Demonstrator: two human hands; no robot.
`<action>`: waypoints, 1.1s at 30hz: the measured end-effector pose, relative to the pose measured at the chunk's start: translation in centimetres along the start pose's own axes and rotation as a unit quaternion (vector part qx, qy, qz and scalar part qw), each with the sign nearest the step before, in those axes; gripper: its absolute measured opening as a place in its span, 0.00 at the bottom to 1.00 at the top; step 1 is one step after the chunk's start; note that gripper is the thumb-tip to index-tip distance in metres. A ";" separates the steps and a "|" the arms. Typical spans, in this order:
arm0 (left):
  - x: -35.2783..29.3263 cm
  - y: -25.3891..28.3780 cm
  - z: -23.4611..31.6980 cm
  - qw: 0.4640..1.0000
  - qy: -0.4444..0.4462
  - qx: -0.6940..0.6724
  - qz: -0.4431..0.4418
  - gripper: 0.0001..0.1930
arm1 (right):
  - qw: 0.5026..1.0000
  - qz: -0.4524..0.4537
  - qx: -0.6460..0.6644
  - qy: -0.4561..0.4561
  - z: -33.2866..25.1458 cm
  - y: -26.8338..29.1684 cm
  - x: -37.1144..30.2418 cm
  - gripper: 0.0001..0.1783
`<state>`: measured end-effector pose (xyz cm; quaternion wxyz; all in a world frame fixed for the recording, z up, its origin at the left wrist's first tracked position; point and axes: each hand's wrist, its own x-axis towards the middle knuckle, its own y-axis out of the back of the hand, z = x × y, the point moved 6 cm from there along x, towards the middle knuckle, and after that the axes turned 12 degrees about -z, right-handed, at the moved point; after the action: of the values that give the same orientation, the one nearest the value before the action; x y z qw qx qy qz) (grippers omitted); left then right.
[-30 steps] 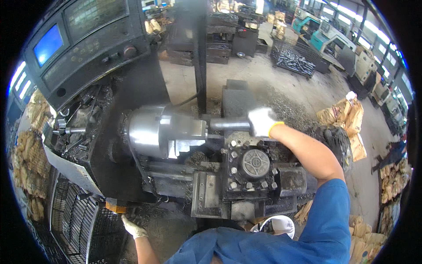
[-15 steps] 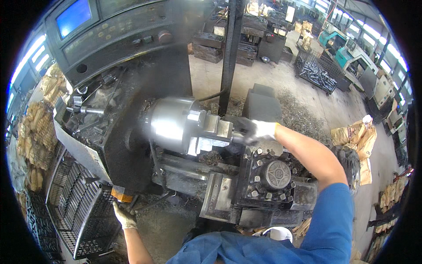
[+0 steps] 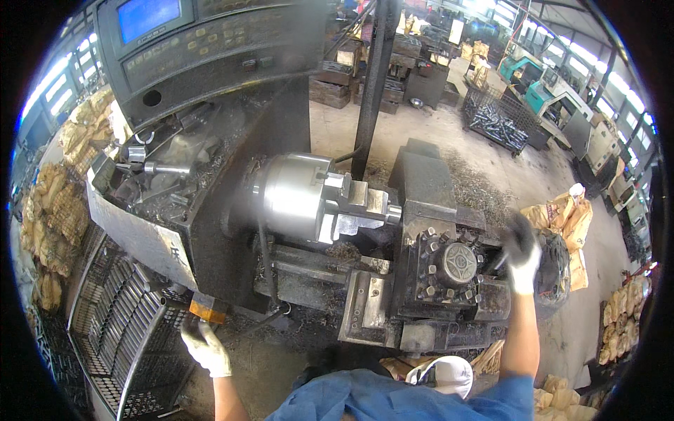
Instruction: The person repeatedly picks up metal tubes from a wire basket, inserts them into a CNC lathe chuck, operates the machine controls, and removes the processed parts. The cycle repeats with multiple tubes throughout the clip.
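A lathe chuck [image 3: 298, 193] of bright metal stands mid-view, and its stepped jaws [image 3: 357, 198] surround a short round metal workpiece [image 3: 394, 214]. My right hand [image 3: 521, 252], in a white glove with dark fingers, is to the right of the square tool post [image 3: 456, 263], close to a short metal rod [image 3: 500, 262]. Motion smears its fingers, so their grip cannot be made out. At lower left, my left hand [image 3: 207, 349] wears a pale glove. Its thumb and fingers are apart just below an orange-yellow block [image 3: 208, 311], with nothing visible in them.
A control panel with a blue screen [image 3: 147, 17] rises at upper left above a tray [image 3: 144, 231] of metal parts and tools. Below it stands a rack of metal bars [image 3: 126, 323]. Brown sacks [image 3: 562, 214] stand at right; a wire crate [image 3: 497, 126] of parts lies beyond.
My right hand has left the workpiece at the chuck jaws and swung right, past the tool post. My left hand stays near the orange-yellow block. The whole view has shifted slightly.
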<state>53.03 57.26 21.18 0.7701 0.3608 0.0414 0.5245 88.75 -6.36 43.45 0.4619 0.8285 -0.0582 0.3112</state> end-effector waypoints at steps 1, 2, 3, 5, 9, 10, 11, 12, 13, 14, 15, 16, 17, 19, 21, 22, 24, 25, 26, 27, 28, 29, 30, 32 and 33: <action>0.2 0.6 4.2 0.994 -0.092 0.063 0.014 0.26 | 0.997 0.050 0.006 -0.061 2.8 2.5 -3.8 0.28; 0.9 0.8 8.5 0.982 -0.180 0.057 0.023 0.26 | 0.988 0.087 0.007 -0.126 5.6 4.7 -7.8 0.28; 1.7 0.8 12.9 0.962 -0.265 0.051 0.035 0.27 | 0.977 0.098 0.009 -0.187 8.2 5.7 -12.0 0.27; 4.4 0.1 22.1 0.923 -0.382 0.047 0.009 0.27 | 0.949 0.074 0.015 -0.307 13.1 5.4 -20.6 0.26; 14.2 -7.9 38.4 0.882 -0.460 0.075 -0.070 0.29 | 0.868 -0.113 0.076 -0.477 17.2 -2.1 -35.8 0.24; 17.2 -9.6 40.0 0.877 -0.472 0.081 -0.015 0.33 | 0.844 -0.180 0.107 -0.493 16.9 -5.1 -38.1 0.24; 19.9 -11.3 42.0 0.886 -0.452 0.104 -0.017 0.38 | 0.817 -0.240 0.130 -0.509 16.3 -7.5 -40.5 0.23; 22.1 -13.4 43.7 0.896 -0.415 0.154 -0.029 0.43 | 0.790 -0.285 0.148 -0.521 15.6 -8.9 -42.7 0.23; 24.4 -15.2 44.7 0.907 -0.368 0.200 -0.043 0.45 | 0.763 -0.331 0.170 -0.529 14.7 -10.2 -44.5 0.22; 26.2 -16.1 46.1 0.910 -0.340 0.228 -0.062 0.46 | 0.736 -0.371 0.200 -0.529 13.6 -11.7 -46.0 0.22; 27.5 -17.1 46.2 0.913 -0.308 0.254 -0.089 0.48 | 0.712 -0.403 0.219 -0.531 12.7 -12.4 -47.1 0.22; 27.6 -17.7 46.0 0.921 -0.275 0.244 -0.127 0.50 | 0.694 -0.427 0.231 -0.532 12.1 -12.7 -47.8 0.21; 27.8 -17.9 46.0 0.927 -0.241 0.235 -0.163 0.52 | 0.677 -0.449 0.241 -0.532 11.7 -12.8 -48.4 0.21; 28.2 -17.0 44.7 0.936 -0.227 0.210 -0.171 0.53 | 0.651 -0.488 0.252 -0.523 11.6 -13.0 -49.1 0.20; 27.6 -14.9 43.7 0.936 -0.269 0.208 -0.092 0.50 | 0.630 -0.523 0.255 -0.515 11.8 -13.2 -49.7 0.20; 25.1 -14.0 44.5 0.929 -0.318 0.175 -0.068 0.46 | 0.622 -0.533 0.251 -0.515 12.1 -13.1 -50.1 0.20; 17.2 -12.3 45.4 0.915 -0.391 0.078 -0.063 0.35 | 0.605 -0.554 0.240 -0.519 12.6 -12.5 -51.5 0.20; 12.8 -11.6 45.0 0.906 -0.388 0.058 -0.161 0.32 | 0.601 -0.571 0.231 -0.509 13.5 -12.8 -52.2 0.20; 8.4 -10.2 43.0 0.881 -0.432 0.043 -0.187 0.27 | 0.598 -0.601 0.218 -0.483 14.1 -14.0 -52.3 0.20; 3.4 -9.8 39.6 0.848 -0.473 0.056 -0.234 0.24 | 0.614 -0.660 0.178 -0.394 16.8 -16.3 -54.8 0.18; -0.9 -9.8 34.9 0.822 -0.475 0.093 -0.302 0.20 | 0.627 -0.699 0.140 -0.313 19.2 -19.1 -56.9 0.17; -4.6 -9.7 27.8 0.813 -0.426 0.123 -0.378 0.18 | 0.652 -0.740 0.056 -0.154 22.2 -22.3 -59.8 0.16; -9.0 -8.0 18.7 0.819 -0.331 0.150 -0.443 0.16 | 0.656 -0.752 -0.043 0.040 24.6 -25.8 -60.7 0.15; -18.8 -2.3 1.0 0.858 -0.043 0.167 -0.484 0.27 | 0.588 -0.766 -0.099 0.239 16.7 -31.0 -56.7 0.12; -24.6 1.3 -6.6 0.892 0.054 0.128 -0.430 0.24 | 0.640 -0.686 -0.068 0.340 22.9 -32.7 -57.3 0.11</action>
<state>38.14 40.27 9.38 0.8642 0.3742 0.3009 0.1505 66.08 -17.15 -21.74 0.5852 0.4328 0.6667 0.1605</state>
